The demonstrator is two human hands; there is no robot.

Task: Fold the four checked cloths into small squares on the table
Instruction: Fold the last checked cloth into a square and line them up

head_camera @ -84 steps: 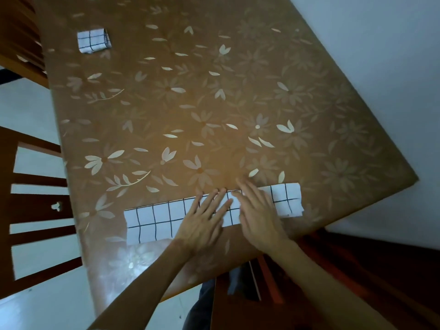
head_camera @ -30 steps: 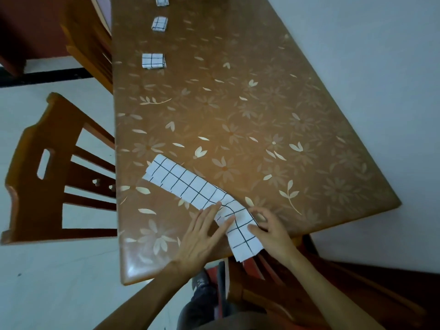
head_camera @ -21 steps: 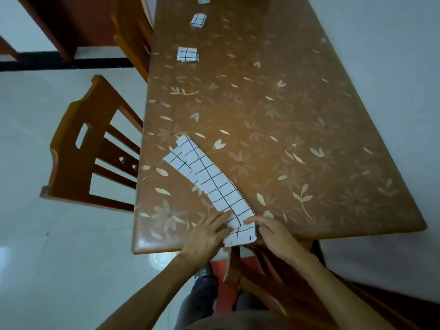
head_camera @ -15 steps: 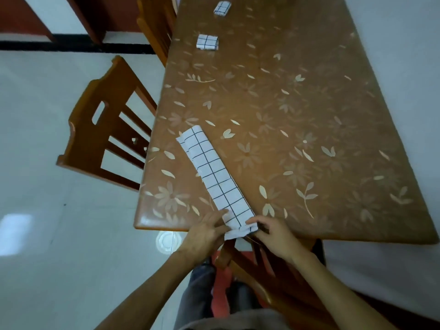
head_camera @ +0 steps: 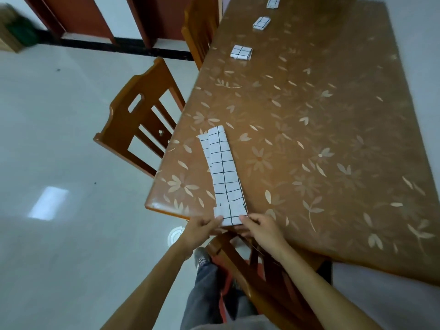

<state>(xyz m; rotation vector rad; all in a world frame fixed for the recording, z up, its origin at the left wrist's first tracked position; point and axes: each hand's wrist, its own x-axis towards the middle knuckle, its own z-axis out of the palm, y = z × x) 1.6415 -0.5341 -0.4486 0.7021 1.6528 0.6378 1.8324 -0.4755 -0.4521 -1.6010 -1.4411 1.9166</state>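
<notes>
A white cloth with black checks (head_camera: 222,172) lies as a long narrow strip on the brown flowered table (head_camera: 321,129), running away from the near edge. Its near end is turned up into a short fold. My left hand (head_camera: 201,231) pinches that end's left corner and my right hand (head_camera: 260,228) pinches its right corner, both at the table's edge. Three small folded checked squares sit in a row along the far left side: the nearest folded square (head_camera: 241,52), the middle folded square (head_camera: 261,23) and the far folded square (head_camera: 273,1).
A wooden chair (head_camera: 140,120) stands against the table's left side, with a second chair (head_camera: 202,27) behind it. Another chair (head_camera: 257,270) sits under the near edge between my arms. Pale tiled floor (head_camera: 59,163) spreads to the left.
The strip has swung from lying across the near edge to pointing away from me. Both hands went from pressing flat on its middle to pinching its near end, which is now turned up.
</notes>
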